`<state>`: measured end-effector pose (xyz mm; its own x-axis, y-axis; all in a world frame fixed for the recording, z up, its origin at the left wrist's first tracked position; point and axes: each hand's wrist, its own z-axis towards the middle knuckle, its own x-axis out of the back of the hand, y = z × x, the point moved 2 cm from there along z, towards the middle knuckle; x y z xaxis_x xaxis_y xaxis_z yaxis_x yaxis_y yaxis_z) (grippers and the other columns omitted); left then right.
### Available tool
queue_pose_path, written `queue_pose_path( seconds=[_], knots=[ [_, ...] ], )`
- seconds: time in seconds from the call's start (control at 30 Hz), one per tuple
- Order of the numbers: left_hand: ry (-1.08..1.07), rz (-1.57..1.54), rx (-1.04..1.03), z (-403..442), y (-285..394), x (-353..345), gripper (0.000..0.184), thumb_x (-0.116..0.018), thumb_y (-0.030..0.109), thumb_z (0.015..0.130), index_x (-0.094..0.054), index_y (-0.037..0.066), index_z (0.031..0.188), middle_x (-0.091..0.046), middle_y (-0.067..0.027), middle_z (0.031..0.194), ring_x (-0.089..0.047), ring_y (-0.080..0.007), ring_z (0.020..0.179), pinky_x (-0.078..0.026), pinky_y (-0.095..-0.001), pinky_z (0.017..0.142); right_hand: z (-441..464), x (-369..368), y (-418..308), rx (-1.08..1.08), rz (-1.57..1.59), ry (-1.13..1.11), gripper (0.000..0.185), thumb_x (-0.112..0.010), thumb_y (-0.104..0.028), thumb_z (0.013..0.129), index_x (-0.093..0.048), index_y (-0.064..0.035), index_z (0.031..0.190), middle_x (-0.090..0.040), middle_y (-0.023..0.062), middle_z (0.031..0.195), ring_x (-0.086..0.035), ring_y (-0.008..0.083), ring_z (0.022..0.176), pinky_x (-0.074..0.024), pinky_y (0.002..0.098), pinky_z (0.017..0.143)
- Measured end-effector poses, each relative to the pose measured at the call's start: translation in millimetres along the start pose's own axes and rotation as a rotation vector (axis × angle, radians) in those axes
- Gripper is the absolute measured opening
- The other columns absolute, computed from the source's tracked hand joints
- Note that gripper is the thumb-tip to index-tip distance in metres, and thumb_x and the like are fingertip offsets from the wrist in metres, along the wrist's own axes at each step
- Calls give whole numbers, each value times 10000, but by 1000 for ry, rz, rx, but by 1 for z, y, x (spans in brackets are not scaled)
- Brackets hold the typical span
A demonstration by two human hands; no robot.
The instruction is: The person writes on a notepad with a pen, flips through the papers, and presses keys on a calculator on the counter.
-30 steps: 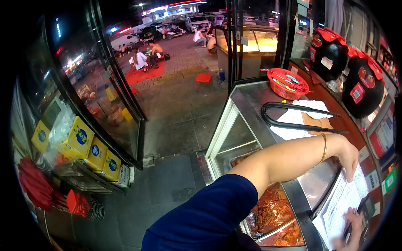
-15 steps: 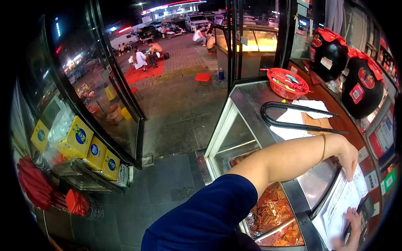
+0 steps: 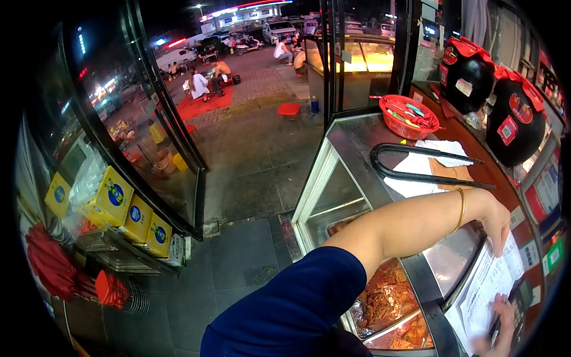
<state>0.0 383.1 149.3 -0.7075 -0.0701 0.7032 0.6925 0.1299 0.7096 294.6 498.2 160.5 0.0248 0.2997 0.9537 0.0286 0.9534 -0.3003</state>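
My left hand [image 3: 495, 220], below a gold bangle [image 3: 461, 211] on the wrist, bends down over the top of a pad of written paper sheets [image 3: 485, 285]. Its fingers are closed together, with their tips at the upper part of the sheets. My right hand [image 3: 504, 324] lies on the lower right of the pad, fingers apart, partly cut off by the dark edge of the view. The pad rests at the right end of the counter. My left forearm crosses above trays of red, saucy food [image 3: 386, 297] in the glass case.
A black U-shaped lock [image 3: 410, 163] lies on papers on the metal counter [image 3: 357, 134]. Behind it sits a red basket [image 3: 410, 122] of small items. Two black jars [image 3: 514, 122] with red covers stand right. Yellow boxes [image 3: 110, 196] are stacked left, near the open doorway.
Very little differs. My left hand has shifted slightly at the top of the sheets, and my right hand has moved slightly on the page.
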Motion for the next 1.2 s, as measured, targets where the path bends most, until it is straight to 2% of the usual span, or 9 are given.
queue_pose_path(
  seconds=[0.17, 0.3, 0.4, 0.6, 0.8, 0.83, 0.9, 1.1, 1.2],
  knots=[
    [-3, -3, -28, 3, -2, 0, 378, -874, 358, 743, -813, 125, 1034, -750, -50, 1085, -662, -189, 992, -493, -310, 823, -1, 2, 1, 19, -54, -18, 728, -566, -597, 901, -467, 8, 1293, -527, 321, 1341, -404, 429, 1404, -72, 612, 1207],
    [-3, 16, -13, -2, 2, 1, 387, -876, 364, 739, -812, 122, 1034, -748, -50, 1096, -662, -190, 985, -492, -309, 820, 2, 6, -5, 53, -31, -41, 772, -551, -653, 908, -467, 13, 1288, -526, 330, 1334, -402, 448, 1394, -91, 619, 1204],
    [-13, -21, -18, 3, -3, 0, 391, -874, 378, 739, -813, 129, 1035, -747, -47, 1085, -658, -183, 966, -492, -307, 800, 4, 13, -17, 272, -59, 41, 663, -705, -429, 900, -501, -103, 1441, -573, 141, 1406, -515, 302, 1315, -402, 478, 1115],
    [-4, 13, -36, 4, -4, 0, 390, -873, 383, 740, -815, 126, 1028, -747, -33, 1038, -647, -169, 898, -487, -308, 733, 7, 12, -14, 289, 5, 19, 647, -714, -359, 906, -489, -104, 1456, -570, 130, 1414, -524, 299, 1305, -411, 462, 1105],
    [1, -13, -46, 5, -6, -1, 384, -875, 385, 738, -817, 130, 1018, -743, -27, 1012, -639, -165, 860, -480, -311, 684, 5, 16, -25, 294, -97, 39, 589, -703, -228, 915, -492, -81, 1445, -586, 127, 1394, -541, 291, 1291, -452, 423, 1088],
    [0, -10, -40, 6, -7, -1, 385, -876, 385, 737, -817, 129, 1019, -742, -26, 1008, -637, -165, 855, -478, -311, 680, 4, 10, -18, 210, -38, 41, 599, -652, -371, 914, -484, -49, 1391, -567, 196, 1372, -498, 346, 1322, -334, 488, 1126],
    [0, -4, -30, 7, -7, -1, 386, -877, 383, 737, -817, 126, 1019, -740, -24, 1001, -632, -165, 846, -474, -311, 671, 0, -3, -2, 42, 81, 43, 772, -549, -656, 912, -469, 16, 1282, -528, 333, 1328, -412, 456, 1384, -97, 618, 1203],
    [5, -16, -34, 7, -6, -2, 392, -877, 384, 736, -816, 128, 1026, -735, -19, 993, -625, -166, 830, -466, -310, 668, 1, 0, 11, 43, -17, -4, 778, -567, -665, 903, -474, 19, 1265, -527, 347, 1320, -415, 448, 1388, -107, 591, 1208],
    [-11, -20, -14, 7, -6, -2, 389, -875, 389, 735, -817, 135, 1024, -740, -19, 1006, -636, -168, 855, -475, -312, 688, 1, -2, 6, 88, -6, 19, 676, -542, -558, 978, -472, 30, 1304, -535, 300, 1338, -462, 390, 1357, -202, 540, 1198]
  ],
)
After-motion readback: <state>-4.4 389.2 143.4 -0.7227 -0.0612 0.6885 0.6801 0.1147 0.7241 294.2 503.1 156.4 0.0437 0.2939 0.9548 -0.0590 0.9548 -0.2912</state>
